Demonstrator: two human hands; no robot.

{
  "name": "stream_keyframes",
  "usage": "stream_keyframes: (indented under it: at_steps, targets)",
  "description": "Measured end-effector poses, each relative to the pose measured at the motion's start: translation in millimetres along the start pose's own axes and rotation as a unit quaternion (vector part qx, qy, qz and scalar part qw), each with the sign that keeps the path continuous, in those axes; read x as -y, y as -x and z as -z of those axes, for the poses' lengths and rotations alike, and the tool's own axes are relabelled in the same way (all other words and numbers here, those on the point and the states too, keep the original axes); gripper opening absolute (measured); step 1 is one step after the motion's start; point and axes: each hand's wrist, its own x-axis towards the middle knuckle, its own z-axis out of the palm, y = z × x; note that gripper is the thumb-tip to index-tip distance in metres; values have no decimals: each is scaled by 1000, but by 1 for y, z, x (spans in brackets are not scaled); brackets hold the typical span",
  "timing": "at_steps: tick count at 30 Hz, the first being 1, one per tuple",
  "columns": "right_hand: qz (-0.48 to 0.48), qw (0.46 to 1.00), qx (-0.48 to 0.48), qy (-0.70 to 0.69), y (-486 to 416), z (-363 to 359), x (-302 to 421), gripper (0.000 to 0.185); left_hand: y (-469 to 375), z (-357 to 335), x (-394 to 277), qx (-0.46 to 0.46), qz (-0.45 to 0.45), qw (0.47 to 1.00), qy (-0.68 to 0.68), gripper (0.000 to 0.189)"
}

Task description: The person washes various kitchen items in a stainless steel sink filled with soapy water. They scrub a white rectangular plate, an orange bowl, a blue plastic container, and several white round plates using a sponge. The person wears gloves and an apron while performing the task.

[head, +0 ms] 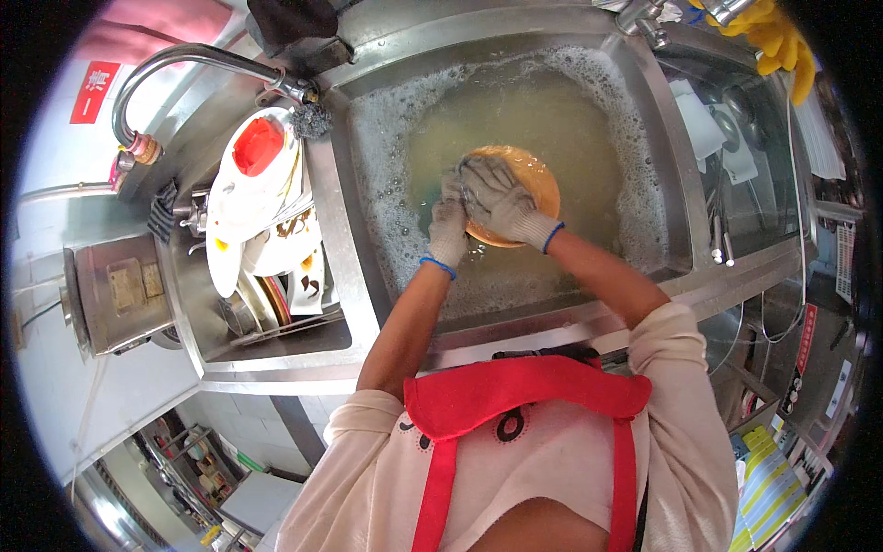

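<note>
An orange bowl or round dish (541, 181) is at the surface of cloudy, sudsy water in the large middle basin of a steel sink (662, 138). My left hand (450, 217), in a grey-white knit glove with a blue cuff, holds the dish by its left edge; the fingertips are partly hidden. Across the inside of the dish lies my right hand (500, 196), gloved the same way, its fingers stretched and pressed on the surface. Whether a cloth or pad is under the right palm cannot be told. Foam floats around the basin's sides.
Food-soiled white plates (259, 200) are piled in the left basin, with a red dish (256, 146) on top. A steel wool scrubber (310, 121) sits beside them under a curved faucet (200, 52). The right basin holds ladles (724, 127) in water; yellow gloves (779, 45) hang above.
</note>
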Motion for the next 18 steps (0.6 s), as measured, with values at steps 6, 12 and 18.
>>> stream_keyframes:
  at_steps: [6, 12, 18]
  targets:
    - [-157, 987, 20, -26, 4, -2, -16, 50, 2, -7, -4, 12, 3, 984, 180, 61]
    - [-23, 999, -20, -23, 10, -23, 16, 51, -26, 1, 26, 107, -52, 937, 329, 53]
    - [27, 983, 181, 13, 52, 42, -5, 39, -17, 18, 0, -27, -82, 992, -93, 53]
